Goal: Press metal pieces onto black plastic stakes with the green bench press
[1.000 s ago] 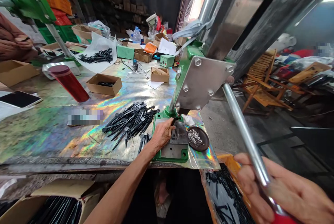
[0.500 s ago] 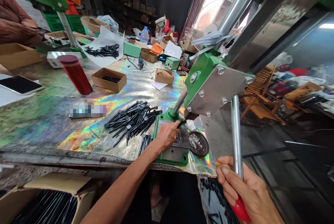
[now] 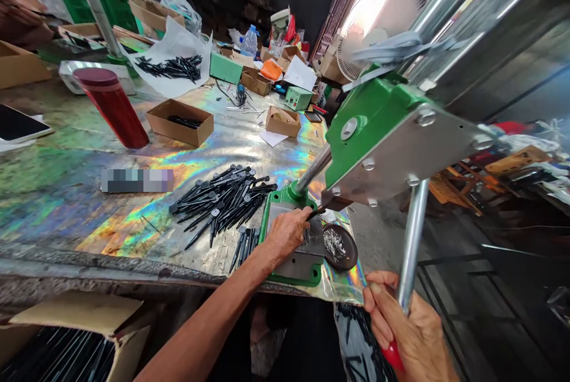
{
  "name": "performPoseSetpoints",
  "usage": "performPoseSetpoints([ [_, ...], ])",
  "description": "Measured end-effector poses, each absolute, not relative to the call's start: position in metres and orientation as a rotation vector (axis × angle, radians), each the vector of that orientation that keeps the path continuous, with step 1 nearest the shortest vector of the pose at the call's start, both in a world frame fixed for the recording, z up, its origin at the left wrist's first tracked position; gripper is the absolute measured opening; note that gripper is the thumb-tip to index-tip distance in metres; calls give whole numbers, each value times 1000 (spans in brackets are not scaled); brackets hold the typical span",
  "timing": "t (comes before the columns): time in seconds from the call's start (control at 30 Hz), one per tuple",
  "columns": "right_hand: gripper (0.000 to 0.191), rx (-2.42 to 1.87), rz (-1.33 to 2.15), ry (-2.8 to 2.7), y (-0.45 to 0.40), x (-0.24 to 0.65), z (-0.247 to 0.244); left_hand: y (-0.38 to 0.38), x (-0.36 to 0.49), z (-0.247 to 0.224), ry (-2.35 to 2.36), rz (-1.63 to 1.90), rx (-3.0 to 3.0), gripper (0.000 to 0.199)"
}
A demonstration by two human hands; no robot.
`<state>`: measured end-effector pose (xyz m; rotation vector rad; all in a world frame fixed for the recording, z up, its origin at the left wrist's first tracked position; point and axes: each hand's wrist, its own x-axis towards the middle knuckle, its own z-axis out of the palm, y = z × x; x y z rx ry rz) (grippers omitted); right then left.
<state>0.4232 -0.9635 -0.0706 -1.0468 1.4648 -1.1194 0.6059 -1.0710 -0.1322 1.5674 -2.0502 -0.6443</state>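
My left hand (image 3: 287,233) is closed over the base of a green hand press (image 3: 365,126), its fingers pinching a slim black piece (image 3: 315,212) under the press head. Most of that piece is hidden by the fingers. Low on the right, my right hand (image 3: 416,325) is wrapped round the steel lever (image 3: 413,245) of the press, just above its red grip (image 3: 392,353). Beside the press base sits a round dark dish (image 3: 353,258) of small silvery pins. Left of the base lie a heap of black pointed pieces (image 3: 227,201) and a small row of them (image 3: 244,245).
A red tumbler (image 3: 113,111), a small carton (image 3: 178,126) and a phone (image 3: 20,123) stand or lie on the table. Below its front edge are an open box of black rods (image 3: 62,352) and a bag of black pieces (image 3: 360,340). A person sits far left.
The view has shifted, and the press head looks larger and farther right. My right hand and the lever's grip appear slightly farther left. My left hand still holds the black piece beneath the head.
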Motion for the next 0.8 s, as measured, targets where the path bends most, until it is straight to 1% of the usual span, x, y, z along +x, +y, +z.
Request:
performPoseSetpoints([
  [0.1, 33, -1139, -1224, 1482, -969, 425, -81, -1072, 604, -135, -2008, -679, 1544, 29],
  [0.23, 33, -1144, -1227, 1456, -972, 422, -90, -1070, 604, -133, -1990, -671, 1538, 35],
  [0.37, 34, -1167, -1276, 1375, -971, 420, -92, -1067, 603, -128, -2035, -608, 1585, 33],
  [0.5, 40, -1082, -1242, 1351, -961, 421, -76, -1062, 600, -124, -2054, -562, 1703, 29],
  [0.67, 48, -927, -1083, 1385, -941, 413, -43, -1058, 596, -123, -2164, -449, 1754, 25],
  [0.8, 51, -913, -1062, 1366, -937, 408, -37, -1060, 597, -121, -2217, -406, 1762, 25],
])
